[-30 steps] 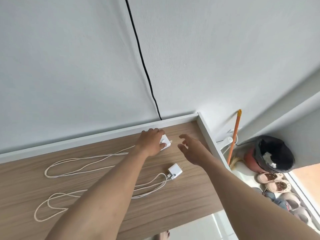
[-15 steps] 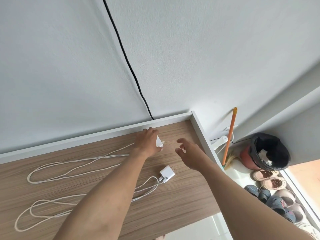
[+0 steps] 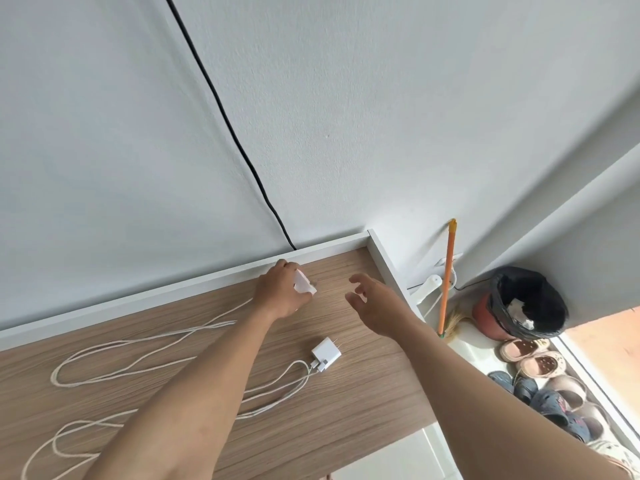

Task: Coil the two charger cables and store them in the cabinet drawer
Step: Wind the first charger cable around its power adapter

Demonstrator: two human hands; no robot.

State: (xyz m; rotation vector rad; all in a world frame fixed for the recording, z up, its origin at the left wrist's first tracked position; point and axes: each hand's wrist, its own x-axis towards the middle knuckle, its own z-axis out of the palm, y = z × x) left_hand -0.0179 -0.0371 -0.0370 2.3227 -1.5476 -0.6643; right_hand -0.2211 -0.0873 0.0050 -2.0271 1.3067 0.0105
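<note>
the counter has a wood-grain top with a raised white rim along its back and right edges. two white cables lie on it in loose loops: one cable runs from the left side toward the back right corner, the other cable lies nearer the front edge, ending at a white plug lying flat right of the middle.

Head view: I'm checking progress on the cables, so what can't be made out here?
- Far charger plug: mostly covered by the left hand.
- Near cable: its loops run off the left and bottom edges.
- Cabinet drawer: not in view; only the cabinet top shows.
- Far cable's end: under the left forearm.
</note>
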